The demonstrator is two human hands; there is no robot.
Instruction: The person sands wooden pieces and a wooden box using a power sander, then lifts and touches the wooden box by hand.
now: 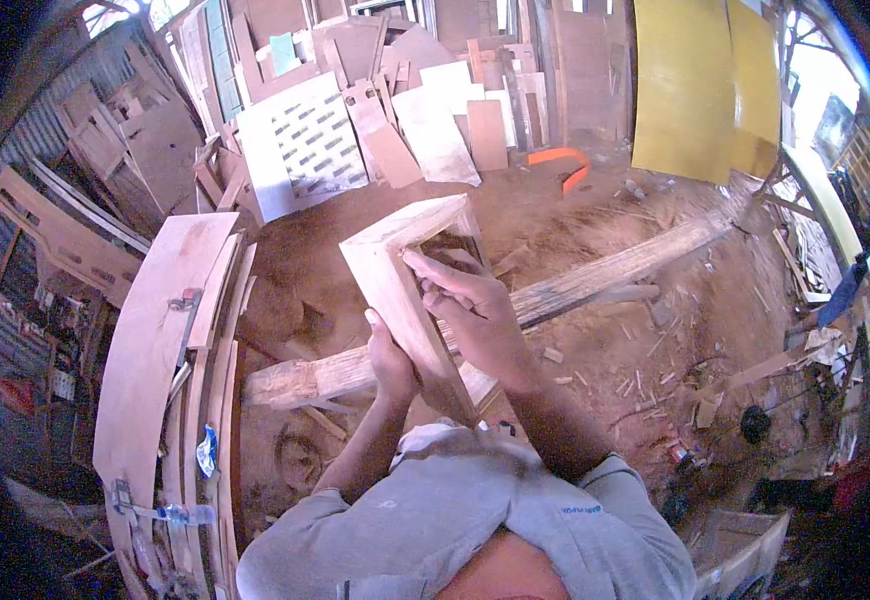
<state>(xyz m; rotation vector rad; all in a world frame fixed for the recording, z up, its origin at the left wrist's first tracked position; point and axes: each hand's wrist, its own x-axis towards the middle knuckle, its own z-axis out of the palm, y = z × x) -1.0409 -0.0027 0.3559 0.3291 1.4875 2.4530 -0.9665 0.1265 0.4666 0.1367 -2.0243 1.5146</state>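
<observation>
A pale wooden frame [380, 262] with an angled top corner is held up in front of my chest. My left hand [391, 362] grips its left side low down, the thumb resting on the outer face. My right hand [460, 290] is at the inner edge near the top corner, with the index finger touching the wood and the other fingers curled. Whether anything small is between those fingers is too unclear to tell. Behind the frame, a long rough wooden beam [605, 265] lies diagonally above the ground.
Stacked boards [160, 350] stand at the left, with a plastic bottle [187, 514] near their lower end. Panels and a perforated white sheet [305, 145] lean at the back. A yellow sheet [685, 90] stands back right. Wood scraps and an orange strip [573, 165] lie on the ground.
</observation>
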